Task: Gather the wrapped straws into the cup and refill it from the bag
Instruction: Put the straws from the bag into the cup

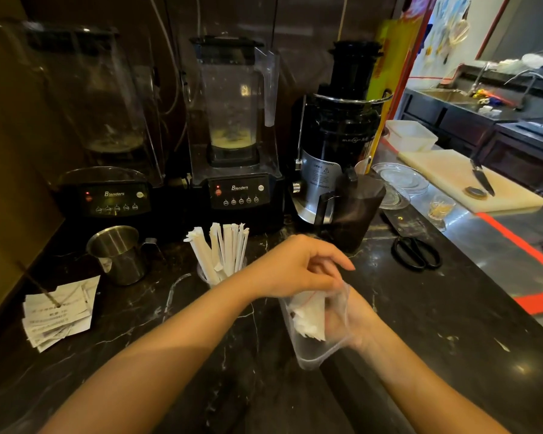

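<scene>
A clear cup (205, 275) stands on the dark marble counter, with several white wrapped straws (223, 249) upright in it. In front and to the right, a clear plastic bag (311, 349) holds more white wrapped straws (308, 317). My right hand (351, 321) grips the bag from behind, partly seen through the plastic. My left hand (298, 267) is at the bag's top opening, fingers pinched at its rim or the straw ends; which one I cannot tell.
A steel jug (119, 255) stands left of the cup, with paper receipts on a spike (57, 311) nearer the left edge. Two blenders (235, 145) and a black juicer (336, 145) line the back. Black scissors (416, 253), glass dishes and a cutting board with a knife (481, 180) lie to the right.
</scene>
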Tool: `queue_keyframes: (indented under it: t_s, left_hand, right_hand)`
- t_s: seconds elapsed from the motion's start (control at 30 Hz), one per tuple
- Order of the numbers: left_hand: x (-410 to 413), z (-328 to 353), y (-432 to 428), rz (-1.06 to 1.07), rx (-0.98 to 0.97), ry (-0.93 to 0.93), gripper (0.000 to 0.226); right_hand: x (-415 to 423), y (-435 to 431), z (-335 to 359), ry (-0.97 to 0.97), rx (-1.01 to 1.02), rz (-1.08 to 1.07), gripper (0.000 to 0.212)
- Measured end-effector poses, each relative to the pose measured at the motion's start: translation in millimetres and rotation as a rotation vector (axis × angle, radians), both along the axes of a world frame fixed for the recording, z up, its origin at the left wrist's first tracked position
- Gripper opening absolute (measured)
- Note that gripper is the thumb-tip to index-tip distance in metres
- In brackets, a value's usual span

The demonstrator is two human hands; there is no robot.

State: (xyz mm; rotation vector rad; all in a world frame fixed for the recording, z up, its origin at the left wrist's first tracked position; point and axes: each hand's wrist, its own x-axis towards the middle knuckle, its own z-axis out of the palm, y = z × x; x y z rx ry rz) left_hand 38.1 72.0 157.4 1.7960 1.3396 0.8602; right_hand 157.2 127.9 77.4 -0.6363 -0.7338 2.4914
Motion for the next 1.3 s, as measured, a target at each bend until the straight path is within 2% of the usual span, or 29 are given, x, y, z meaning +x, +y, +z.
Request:
queue_keyframes:
  t_s: [0.03, 0.07, 0.13, 0.17, 0.27, 0.33, 0.4, 0.47, 0.57, 0.63, 0.77, 0.9, 1.03, 1.2, 1.3]
  left_hand:
    - [-3, 2, -3, -0.001, -0.027, -0.054, 0.03]
    - [-7, 4, -7, 0.0, -0.046, -0.099, 0.032]
    - [-19, 9, -13, 0.063, -0.05, -0.193, 0.032]
    - [-26, 11, -15, 0.149, -0.031, -0.252, 0.03]
    - [-50, 8, -17, 0.547, 0.019, -0.443, 0.027]
    - [-65, 0, -15, 0.712, -0.051, -0.571, 0.042]
    - [-74, -7, -14, 0.711, -0.179, -0.711, 0.049]
    - [-80, -8, -11, 0.643, -0.243, -0.778, 0.046]
    - [-88, -1, -2, 0.489, -0.228, -0.728, 0.037]
    - [-95, 7, 4, 0.459, -0.204, -0.692, 0.034]
    - [-118, 14, 12, 0.462, -0.152, -0.528, 0.051]
    - [-132, 14, 14, 0.544, -0.062, -0.339, 0.052]
    - [-145, 7, 9, 0.606, 0.037, -0.31, 0.056]
    - [-157, -14, 3, 0.636, 0.025, -0.256, 0.059]
    - [-162, -28, 2, 0.635, 0.018, -0.24, 0.059]
  right_hand:
    - [0, 4, -1, -0.045, 0.034, -0.011, 0.007]
    - [0, 8, -3, -0.087, 0.066, -0.004, 0.014]
    - [0, 18, -4, -0.151, 0.053, 0.026, 0.054]
    - [0, 21, -1, -0.186, 0.055, 0.05, 0.061]
    - [-5, 31, 18, -0.226, 0.132, 0.011, 0.033]
    - [-15, 38, 31, -0.187, 0.183, -0.022, 0.023]
    - [-29, 42, 44, -0.194, 0.273, -0.018, 0.025]
    - [-45, 43, 58, -0.179, 0.37, -0.009, 0.028]
    - [-71, 42, 76, -0.149, 0.491, 0.003, 0.031]
    - [-87, 42, 84, -0.107, 0.541, 0.03, 0.031]
    - [-116, 46, 93, -0.07, 0.626, 0.039, 0.031]
    - [-143, 50, 95, -0.118, 0.736, 0.026, 0.044]
    - [-162, 48, 90, -0.137, 0.763, 0.047, 0.047]
    - [-171, 44, 68, -0.198, 0.823, 0.071, 0.045]
    - [-172, 42, 59, -0.24, 0.899, 0.088, 0.034]
